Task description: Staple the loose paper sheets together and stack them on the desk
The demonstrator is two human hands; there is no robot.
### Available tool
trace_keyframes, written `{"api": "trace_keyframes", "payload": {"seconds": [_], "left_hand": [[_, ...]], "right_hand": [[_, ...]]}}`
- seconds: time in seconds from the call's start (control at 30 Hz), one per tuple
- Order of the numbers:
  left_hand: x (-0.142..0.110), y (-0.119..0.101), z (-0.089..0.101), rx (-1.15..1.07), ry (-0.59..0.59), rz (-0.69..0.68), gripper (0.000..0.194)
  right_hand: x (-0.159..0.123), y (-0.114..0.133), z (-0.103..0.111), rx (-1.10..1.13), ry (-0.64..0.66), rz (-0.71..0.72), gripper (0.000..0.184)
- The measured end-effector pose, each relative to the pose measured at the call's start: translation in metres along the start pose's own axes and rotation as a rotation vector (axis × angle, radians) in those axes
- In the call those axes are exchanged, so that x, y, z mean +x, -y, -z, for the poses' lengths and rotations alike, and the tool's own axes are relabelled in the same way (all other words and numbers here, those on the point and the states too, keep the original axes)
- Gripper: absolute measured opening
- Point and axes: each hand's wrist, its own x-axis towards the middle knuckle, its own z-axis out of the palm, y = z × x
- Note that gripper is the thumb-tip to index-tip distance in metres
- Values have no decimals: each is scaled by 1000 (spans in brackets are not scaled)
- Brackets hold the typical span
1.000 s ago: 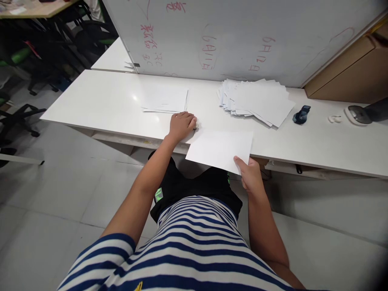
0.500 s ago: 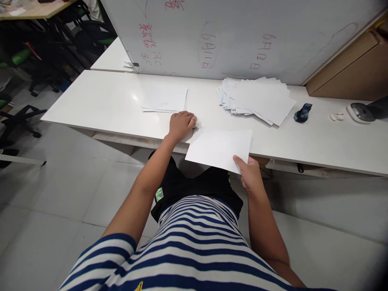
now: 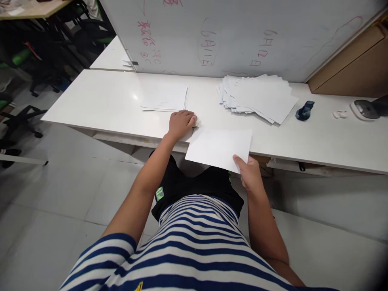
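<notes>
"Sheet (image 3: 216, 147) first: how is it held?"

"The right grip (image 3: 247, 171) is clamped on its near right corner, thumb on top. That probably keeps the paper level where it juts past the bench (image 3: 100, 95) edge."

"And the left grip (image 3: 182, 123)?"

"It lies left of the sheet's far left corner, fingers together, curled over a small pale object (image 3: 197, 122). The palm hides most of that, so whether it is clamped cannot be told. The hand seems to steady the object beside the paper."

"What lies farther out?"

"Just beyond the left grip, a neat stack (image 3: 165, 98) lies flat. Beyond the right grip, a larger pile (image 3: 262, 97) fans out, its edges uneven, perhaps from sheets being laid down loosely. A dark blue object (image 3: 304, 111) sits right of that pile, then a small white item (image 3: 340, 114)."

"Any containers?"

"A cardboard box (image 3: 348, 64), far to the right of the right grip, against the whiteboard (image 3: 236, 40). Only its outside shows, so its contents cannot be told. Nearer, below the bench top, an open shelf (image 3: 280, 163) holds something dark (image 3: 302, 166), too unclear to name."
</notes>
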Motion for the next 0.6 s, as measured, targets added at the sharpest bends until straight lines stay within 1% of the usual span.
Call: {"api": "trace_keyframes", "payload": {"seconds": [0.2, 0.4, 0.53, 0.6], "left_hand": [[1, 1, 2, 24, 54, -41, 43], [2, 2, -3, 63, 78, -13, 41], [4, 3, -5, 113, 125, -34, 44], [4, 3, -4, 128, 122, -45, 46]], "right_hand": [[-1, 3, 0, -12, 0, 7, 43], [-1, 2, 0, -19, 5, 28, 43], [2, -1, 0, -51, -4, 28, 42], [2, -2, 0, -52, -5, 29, 43]]}}
